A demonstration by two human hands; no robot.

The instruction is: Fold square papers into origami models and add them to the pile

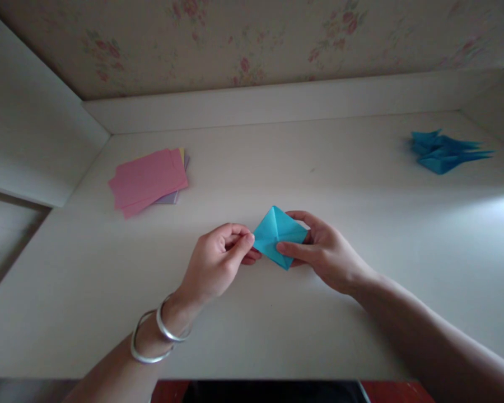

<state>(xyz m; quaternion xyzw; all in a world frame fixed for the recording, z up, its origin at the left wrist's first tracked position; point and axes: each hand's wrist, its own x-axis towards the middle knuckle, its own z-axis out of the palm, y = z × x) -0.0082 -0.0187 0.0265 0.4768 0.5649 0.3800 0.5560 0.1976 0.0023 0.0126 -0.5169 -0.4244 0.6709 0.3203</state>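
Left hand (215,262): grip closed, thumb and forefinger pinching the left corner of the folded blue paper (271,226). Right hand (330,254): grip clamped on the same paper, thumb flat on the lower part of its face, other fingers behind its right side. Paper is diamond-shaped, one corner pointing away from the person, with creases meeting near the middle; held over the near-central part of the table (252,330). Two silver bangles (170,336) on the left wrist. Beyond, to the left: fanned pink sheets (151,176), a purple edge and a yellow edge showing beneath. Far right: darker blue folded shapes (443,154), overlapping, tips pointing right; count uncertain, blurred. Floral wallpaper (277,45) behind.
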